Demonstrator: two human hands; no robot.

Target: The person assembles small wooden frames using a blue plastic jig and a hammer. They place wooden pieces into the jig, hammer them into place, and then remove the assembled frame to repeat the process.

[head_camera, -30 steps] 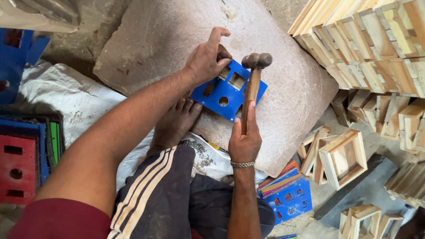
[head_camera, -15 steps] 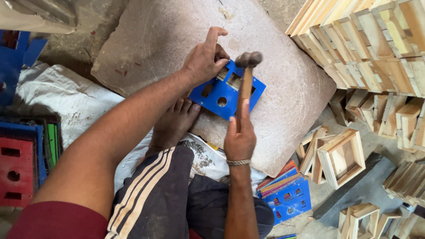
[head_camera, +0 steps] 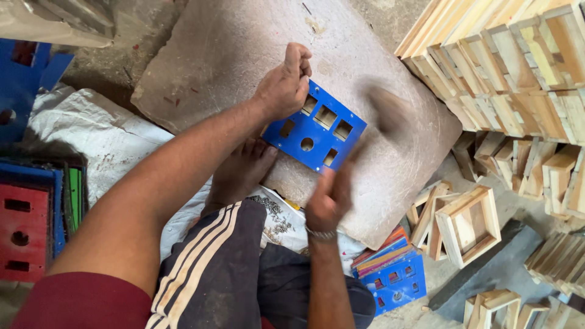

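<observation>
On stone slab [head_camera: 244, 55], blue plate [head_camera: 315, 133] long axis diagonal, left hand [head_camera: 285, 85] fingers pinching its corner, right hand [head_camera: 329, 198] clamped on blurred hammer [head_camera: 381, 116].

Hammer [head_camera: 381, 119], up and to the right of the right hand [head_camera: 329, 198] fingers, is a motion smear: head shape unclear, handle barely readable. Right hand also blurred, so grip can't be made out. Left hand [head_camera: 283, 85] fingers cover the upper-left corner of the blue cutout plate [head_camera: 314, 134]. Foot [head_camera: 241, 170] hides the stone slab [head_camera: 244, 55] edge below the left fingers. Wooden frames [head_camera: 518, 73], far right of both, cut off by top & right edges. Red and blue plates [head_camera: 24, 219] cut off at left edge.
</observation>
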